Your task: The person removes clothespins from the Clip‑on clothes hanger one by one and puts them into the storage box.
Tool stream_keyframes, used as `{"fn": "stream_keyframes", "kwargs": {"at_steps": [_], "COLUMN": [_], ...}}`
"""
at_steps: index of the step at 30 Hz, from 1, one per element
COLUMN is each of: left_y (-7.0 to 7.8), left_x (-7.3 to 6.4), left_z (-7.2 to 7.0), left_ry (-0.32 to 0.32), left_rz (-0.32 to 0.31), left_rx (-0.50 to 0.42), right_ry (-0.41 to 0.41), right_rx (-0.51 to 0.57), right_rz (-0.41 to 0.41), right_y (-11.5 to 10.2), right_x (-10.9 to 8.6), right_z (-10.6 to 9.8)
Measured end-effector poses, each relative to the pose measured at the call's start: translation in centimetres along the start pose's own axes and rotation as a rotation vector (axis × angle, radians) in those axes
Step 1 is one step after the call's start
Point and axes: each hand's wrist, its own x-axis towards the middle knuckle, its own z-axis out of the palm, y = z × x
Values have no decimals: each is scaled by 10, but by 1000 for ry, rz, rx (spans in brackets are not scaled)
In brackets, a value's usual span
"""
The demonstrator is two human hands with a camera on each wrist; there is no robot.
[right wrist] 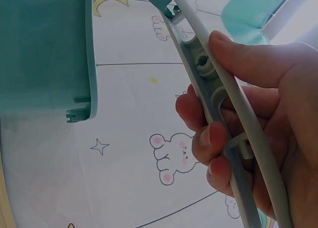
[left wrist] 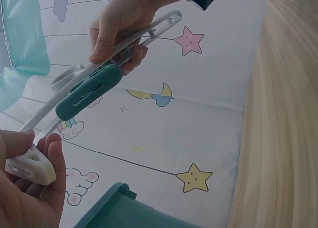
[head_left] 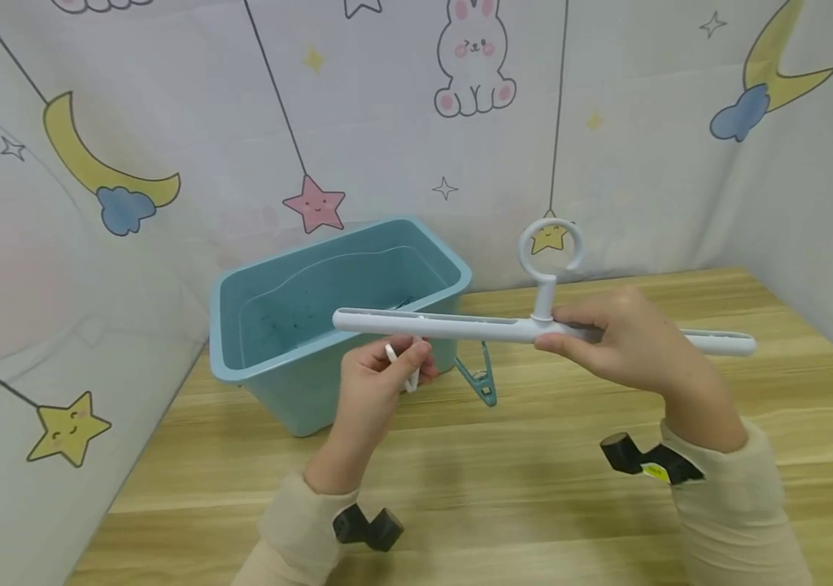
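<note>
My right hand [head_left: 625, 338] grips a white plastic hanger [head_left: 460, 327] beside the base of its ring hook [head_left: 524, 244]; its slotted bar lies nearly level in the head view. A teal clothespin [head_left: 481, 381] hangs below the bar, between my two hands. My left hand [head_left: 380, 378] pinches a white clothespin [head_left: 414, 378] just under the bar's left part. In the left wrist view that white clothespin [left wrist: 32, 166] meets the bar; I cannot tell whether it is attached. The right wrist view shows thumb and fingers around the slotted bar [right wrist: 253, 133].
A blue-green plastic bin [head_left: 292, 399] stands at the back left of the wooden table [head_left: 504, 521], behind my left hand. Some dark small things lie inside it, too unclear to name. A white printed curtain [head_left: 387, 98] hangs behind and on both sides.
</note>
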Motion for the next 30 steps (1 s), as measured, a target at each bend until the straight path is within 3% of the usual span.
{"fn": "stream_keyframes", "kwargs": {"at_steps": [4, 8, 13, 17, 19, 25, 30], "left_y": [-3, -8, -17, -21, -22, -22, -23], "left_x": [0, -1, -1, 0, 1, 2, 5], "left_z": [2, 4, 7, 7, 8, 8, 7], "left_ry": [45, 91, 158, 249, 286, 342, 362], "left_rz": [81, 213, 445, 655, 730, 879, 928], "left_rx": [28, 127, 330, 542, 615, 722, 733], "right_ry": [-1, -6, -17, -28, -32, -36, -37], "right_rx": [2, -6, -13, 0, 10, 18, 8], "right_rz": [-16, -22, 1, 6, 1, -8, 1], "right_y": [0, -1, -3, -4, -4, -4, -3], "right_x": [1, 3, 3, 3, 3, 3, 4], "right_z": [0, 1, 2, 4, 5, 6, 8]}}
